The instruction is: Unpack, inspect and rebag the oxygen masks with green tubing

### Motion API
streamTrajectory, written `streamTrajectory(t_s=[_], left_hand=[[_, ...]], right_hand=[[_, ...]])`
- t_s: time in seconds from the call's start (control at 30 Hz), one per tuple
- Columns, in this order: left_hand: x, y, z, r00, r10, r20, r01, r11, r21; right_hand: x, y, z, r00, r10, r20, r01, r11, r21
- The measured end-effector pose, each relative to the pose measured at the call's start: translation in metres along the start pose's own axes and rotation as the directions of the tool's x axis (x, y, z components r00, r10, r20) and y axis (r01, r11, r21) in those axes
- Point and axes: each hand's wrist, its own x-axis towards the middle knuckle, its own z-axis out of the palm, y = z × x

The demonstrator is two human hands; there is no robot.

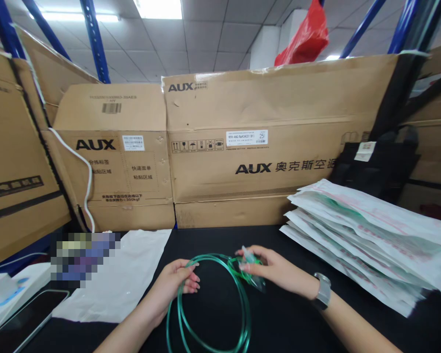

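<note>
A coil of translucent green tubing [245, 314] hangs in loops over the black surface between my hands. The fingers of my left hand [180, 279] are wrapped round the coil at its upper left. At the coil's upper right, my right hand [266, 264] is closed on a bunched part with bright green strands and clear plastic [255, 282]. What exactly this clear part is cannot be made out. A watch is on the right wrist.
White packages [356, 240] are stacked at the right. A white sheet or bag [132, 274] lies at the left, partly under a pixelated patch, with a phone [25, 321] near the corner. Cardboard boxes [213, 181] stand behind, a black bag [375, 166] at back right.
</note>
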Motion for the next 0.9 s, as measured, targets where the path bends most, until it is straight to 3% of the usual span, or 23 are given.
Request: streamTrajectory(t_s=[0.07, 0.1, 0.17, 0.23, 0.27, 0.3, 0.33, 0.43, 0.5, 0.57, 0.67, 0.9], left_hand=[[-0.003, 0.003, -0.002, 0.995, -0.088, 0.038, 0.092, 0.985, -0.145], [-0.004, 0.004, -0.004, 0.991, -0.121, 0.056, 0.131, 0.965, -0.227], [-0.006, 0.005, -0.005, 0.987, -0.141, 0.074, 0.158, 0.923, -0.350], [-0.006, 0.005, -0.005, 0.994, -0.093, 0.061, 0.109, 0.928, -0.358], [-0.005, 0.005, -0.004, 0.997, -0.060, 0.045, 0.072, 0.941, -0.332], [-0.005, 0.005, -0.003, 0.999, -0.034, 0.030, 0.041, 0.952, -0.302], [-0.004, 0.005, -0.002, 1.000, -0.014, 0.016, 0.018, 0.961, -0.276], [-0.002, 0.006, 0.000, 1.000, 0.019, 0.000, -0.019, 0.975, -0.219], [-0.002, 0.008, 0.000, 0.999, 0.035, 0.005, -0.033, 0.978, -0.208], [-0.003, 0.009, 0.000, 0.998, 0.062, 0.018, -0.057, 0.973, -0.224], [-0.005, 0.012, 0.001, 0.994, 0.103, 0.038, -0.088, 0.953, -0.289], [-0.005, 0.012, 0.001, 0.988, 0.155, -0.024, -0.152, 0.911, -0.383]], right_hand=[[0.006, 0.002, -0.002, 0.957, -0.069, -0.282, 0.111, 0.984, 0.136], [0.008, 0.003, -0.005, 0.897, -0.069, -0.437, 0.164, 0.970, 0.182], [0.012, 0.006, -0.014, 0.729, -0.036, -0.684, 0.270, 0.933, 0.239], [0.013, 0.008, -0.024, 0.610, 0.033, -0.792, 0.347, 0.887, 0.304], [0.012, 0.007, -0.028, 0.586, 0.078, -0.807, 0.363, 0.865, 0.347], [0.011, 0.006, -0.031, 0.588, 0.123, -0.799, 0.361, 0.844, 0.396], [0.010, 0.004, -0.032, 0.621, 0.167, -0.766, 0.334, 0.828, 0.451], [0.005, -0.004, -0.026, 0.836, 0.259, -0.484, 0.094, 0.801, 0.591], [0.003, -0.007, -0.018, 0.920, 0.309, -0.240, -0.107, 0.789, 0.605], [0.001, -0.006, -0.011, 0.934, 0.348, -0.085, -0.236, 0.775, 0.586], [0.001, 0.000, -0.005, 0.930, 0.362, 0.064, -0.329, 0.741, 0.585], [0.003, 0.008, 0.000, 0.856, 0.412, 0.312, -0.509, 0.564, 0.650]])
